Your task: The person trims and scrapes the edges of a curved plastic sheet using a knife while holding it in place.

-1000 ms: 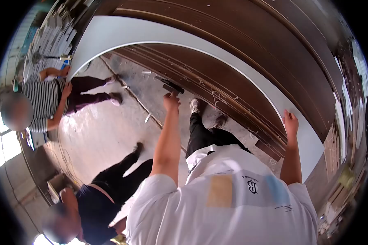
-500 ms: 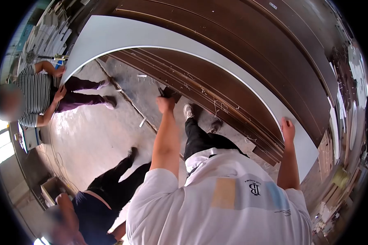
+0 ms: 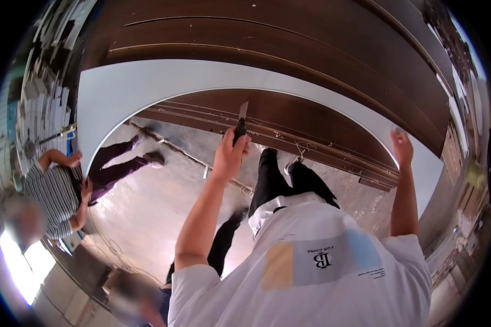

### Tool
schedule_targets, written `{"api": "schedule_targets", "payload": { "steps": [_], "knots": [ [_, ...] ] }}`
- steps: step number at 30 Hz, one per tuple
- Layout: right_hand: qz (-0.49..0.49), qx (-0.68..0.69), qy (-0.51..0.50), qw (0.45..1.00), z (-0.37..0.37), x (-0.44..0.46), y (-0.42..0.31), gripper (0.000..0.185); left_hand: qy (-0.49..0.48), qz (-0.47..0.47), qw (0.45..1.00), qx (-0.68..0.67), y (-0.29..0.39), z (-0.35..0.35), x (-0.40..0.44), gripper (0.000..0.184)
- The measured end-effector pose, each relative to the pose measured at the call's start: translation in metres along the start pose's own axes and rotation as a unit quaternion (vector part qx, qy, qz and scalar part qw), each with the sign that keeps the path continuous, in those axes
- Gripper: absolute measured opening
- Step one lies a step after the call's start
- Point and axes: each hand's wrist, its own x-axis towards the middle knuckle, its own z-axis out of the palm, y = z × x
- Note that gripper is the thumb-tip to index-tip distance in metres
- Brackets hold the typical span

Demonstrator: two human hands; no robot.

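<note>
My left hand [image 3: 230, 155] is closed round the dark handle of a knife [image 3: 243, 113]. Its blade points away from me, over the brown boards within the arch opening. A white arched panel [image 3: 202, 73] stretches across in front of me, curving from far left to right. On the right, my right hand [image 3: 402, 148] has curled fingers at the panel's narrow end, gripping near the inner curved edge. Part of that grip is hidden. Below the panel lie brown boards [image 3: 218, 103] with white strings and shavings on their edges.
At the left, a person in a striped shirt [image 3: 54, 193] has both hands at the panel's other end. Another person [image 3: 163, 305] is low on the left, close to my arm. Stacked boards [image 3: 46, 103] stand far left, and cords [image 3: 112, 248] lie on the floor.
My left hand has risen from beside the boards' edge, bringing the knife up in front of the arch opening. The view has turned, and the person at lower left appears closer to me.
</note>
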Motion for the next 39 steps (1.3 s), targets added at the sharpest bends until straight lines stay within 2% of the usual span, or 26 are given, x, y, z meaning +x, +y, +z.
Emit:
{"api": "schedule_targets", "payload": {
  "steps": [2, 5, 6, 10, 13, 15, 20, 23, 29, 32, 39],
  "knots": [
    [0.029, -0.002, -0.004, 1.000, -0.009, 0.003, -0.006, 0.052, -0.041, -0.036, 0.998, 0.030, 0.027, -0.001, 0.033, 0.020],
    [0.002, -0.076, 0.039, 0.996, -0.011, 0.007, -0.002, 0.054, -0.083, -0.110, 0.982, 0.127, 0.053, -0.003, 0.075, 0.024],
    [0.049, -0.071, -0.020, 0.996, -0.016, 0.009, -0.001, 0.063, -0.098, -0.081, 0.976, 0.177, 0.055, -0.006, 0.085, 0.031],
    [0.056, -0.006, -0.114, 0.992, -0.026, 0.006, 0.000, 0.078, -0.128, -0.146, 0.974, 0.120, 0.066, -0.009, 0.103, 0.031],
    [0.040, -0.049, -0.127, 0.990, -0.035, -0.004, -0.013, 0.077, -0.154, -0.163, 0.967, 0.124, 0.073, -0.010, 0.110, 0.033],
    [0.044, -0.011, -0.141, 0.989, -0.038, -0.006, -0.019, 0.078, -0.179, -0.171, 0.961, 0.122, 0.076, -0.015, 0.115, 0.036],
    [0.049, 0.076, -0.178, 0.980, -0.037, 0.004, 0.002, 0.078, -0.208, -0.172, 0.952, 0.144, 0.080, -0.017, 0.119, 0.031],
    [0.069, 0.079, -0.201, 0.974, -0.043, 0.006, -0.004, 0.076, -0.222, -0.182, 0.949, 0.127, 0.077, -0.019, 0.124, 0.030],
    [0.053, 0.083, -0.194, 0.976, -0.040, 0.007, 0.002, 0.076, -0.261, -0.207, 0.939, 0.087, 0.078, -0.022, 0.133, 0.029],
    [0.028, 0.038, -0.170, 0.984, -0.041, 0.005, -0.006, 0.079, -0.283, -0.214, 0.932, 0.078, 0.080, -0.018, 0.138, 0.030],
    [0.036, -0.024, -0.165, 0.985, -0.052, 0.002, -0.023, 0.077, -0.307, -0.205, 0.924, 0.095, 0.086, 0.005, 0.140, 0.029]
  ]
}}
